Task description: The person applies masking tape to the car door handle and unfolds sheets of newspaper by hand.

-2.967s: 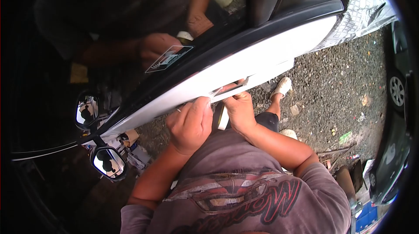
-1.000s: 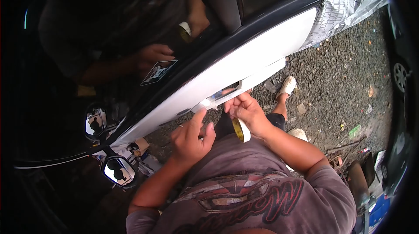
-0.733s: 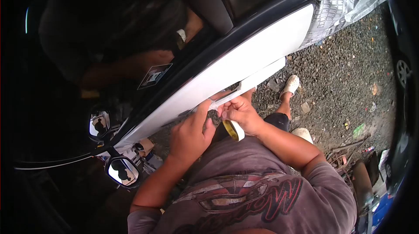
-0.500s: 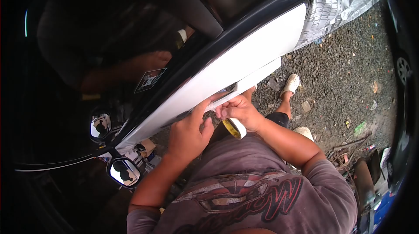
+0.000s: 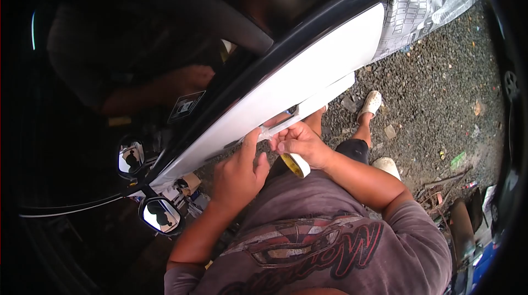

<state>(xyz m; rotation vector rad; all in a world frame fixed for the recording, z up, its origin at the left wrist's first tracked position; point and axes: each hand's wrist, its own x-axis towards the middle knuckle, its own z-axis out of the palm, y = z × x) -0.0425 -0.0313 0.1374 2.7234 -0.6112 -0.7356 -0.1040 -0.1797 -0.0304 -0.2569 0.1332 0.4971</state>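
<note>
A white car door (image 5: 319, 58) with a white door handle (image 5: 286, 123) is in front of me. My left hand (image 5: 237, 176) has its index finger stretched out to the front end of the handle, its thumb apart. Crumpled whitish tape (image 5: 265, 134) sits at that end, between my two hands. My right hand (image 5: 305, 145) is closed in a pinch beside the handle. From it hangs a roll of tape (image 5: 297, 166) with a yellow inner core. Its fingertips are partly hidden.
A dark window (image 5: 137, 64) and black trim lie above the door panel. A side mirror (image 5: 159, 215) sticks out at lower left. Printed plastic sheeting (image 5: 412, 9) hangs at upper right. Gravel (image 5: 423, 86) and scrap pieces (image 5: 462, 223) lie to the right.
My left index finger has shifted slightly at the handle's front end. My right hand and the tape roll keep nearly the same place. The camera view has moved a little.
</note>
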